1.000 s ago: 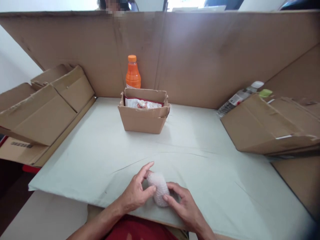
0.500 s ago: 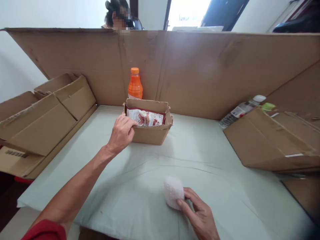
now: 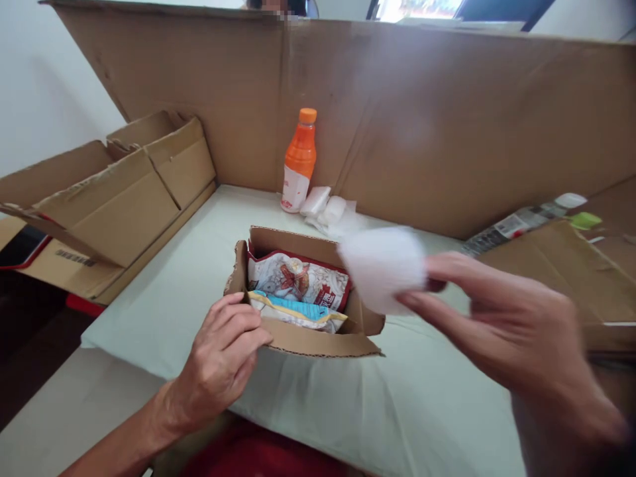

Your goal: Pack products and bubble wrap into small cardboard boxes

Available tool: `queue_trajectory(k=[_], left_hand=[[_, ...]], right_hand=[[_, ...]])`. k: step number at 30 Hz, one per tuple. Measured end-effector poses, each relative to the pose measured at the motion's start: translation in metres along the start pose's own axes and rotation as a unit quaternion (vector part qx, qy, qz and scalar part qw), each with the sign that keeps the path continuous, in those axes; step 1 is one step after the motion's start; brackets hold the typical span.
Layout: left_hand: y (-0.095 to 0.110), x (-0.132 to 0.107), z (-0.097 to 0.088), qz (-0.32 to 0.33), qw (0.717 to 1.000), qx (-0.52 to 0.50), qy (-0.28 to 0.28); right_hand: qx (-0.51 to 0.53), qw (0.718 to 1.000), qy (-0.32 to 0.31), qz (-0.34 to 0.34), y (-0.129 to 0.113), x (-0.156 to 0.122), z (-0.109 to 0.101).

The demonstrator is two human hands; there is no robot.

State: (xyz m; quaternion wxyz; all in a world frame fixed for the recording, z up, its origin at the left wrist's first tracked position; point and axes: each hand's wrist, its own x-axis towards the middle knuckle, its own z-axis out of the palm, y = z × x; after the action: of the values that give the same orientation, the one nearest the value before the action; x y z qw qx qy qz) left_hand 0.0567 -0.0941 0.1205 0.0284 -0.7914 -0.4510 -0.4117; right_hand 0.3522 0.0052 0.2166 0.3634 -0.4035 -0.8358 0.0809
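Observation:
My left hand [image 3: 221, 351] grips the near left rim of a small open cardboard box [image 3: 318, 345], its fingers folded over the edge. Two packets stand inside the box: a white and dark red one [image 3: 298, 278] at the back, and a blue, yellow and white one [image 3: 301, 311] in front. Between the thumb and fingers of my right hand [image 3: 501, 318] is a white wad of bubble wrap [image 3: 385, 268], blurred by motion. It is held up over the right end of the box, covering part of the rim there.
An orange-capped drink bottle [image 3: 300, 159] stands at the back beside white plastic-wrapped pieces [image 3: 325, 207]. Cardboard boxes [image 3: 114, 205] line the left edge. At right, a clear bottle [image 3: 521, 225] leans by another box [image 3: 541, 265]. A tall cardboard wall [image 3: 422, 119] closes the back.
The box has come nearer with my left hand on its rim. My right hand has raised the bubble wrap from low over the table to the box. The view has tilted down.

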Motion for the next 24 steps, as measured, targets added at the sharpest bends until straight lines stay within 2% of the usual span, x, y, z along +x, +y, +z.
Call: queue_trajectory(k=[3,6,10,13,15,16,17,19,21,23,24], left_hand=[[0.001,-0.002,0.001,0.003,1.000,-0.003,0.002],[-0.002,0.000,0.003,0.007,1.000,-0.008,0.004],[-0.004,0.004,0.003,0.009,1.000,-0.013,0.010],[-0.004,0.006,0.002,0.011,1.000,-0.016,0.018],[-0.004,0.005,0.000,0.005,0.999,-0.015,0.044],[-0.005,0.003,-0.001,-0.006,0.998,-0.013,0.066],[-0.006,0.000,-0.002,-0.023,0.995,-0.011,0.093],[-0.013,-0.009,-0.002,-0.074,0.986,-0.015,0.147],[-0.023,-0.022,0.002,-0.141,0.976,-0.029,0.163],[-0.034,-0.037,0.010,-0.219,0.965,-0.061,0.129],[-0.039,-0.045,0.016,-0.256,0.957,-0.087,0.102]], right_hand=[[-0.052,0.981,-0.170,-0.080,-0.017,0.046,0.041],[-0.172,0.931,-0.301,-0.116,-0.023,0.066,0.089],[-0.259,0.870,-0.396,-0.136,-0.028,0.069,0.133],[-0.264,0.852,-0.432,-0.134,-0.032,0.071,0.140],[-0.241,0.865,-0.417,-0.139,-0.031,0.073,0.128],[-0.220,0.883,-0.390,-0.140,-0.027,0.073,0.116],[-0.194,0.908,-0.347,-0.135,-0.022,0.071,0.101],[-0.134,0.962,-0.221,-0.091,-0.003,0.056,0.064],[-0.084,0.993,-0.088,-0.002,0.022,0.025,0.031],[-0.071,0.995,-0.033,0.068,0.045,-0.018,0.014],[-0.056,0.994,-0.024,0.096,0.054,-0.042,0.015]])
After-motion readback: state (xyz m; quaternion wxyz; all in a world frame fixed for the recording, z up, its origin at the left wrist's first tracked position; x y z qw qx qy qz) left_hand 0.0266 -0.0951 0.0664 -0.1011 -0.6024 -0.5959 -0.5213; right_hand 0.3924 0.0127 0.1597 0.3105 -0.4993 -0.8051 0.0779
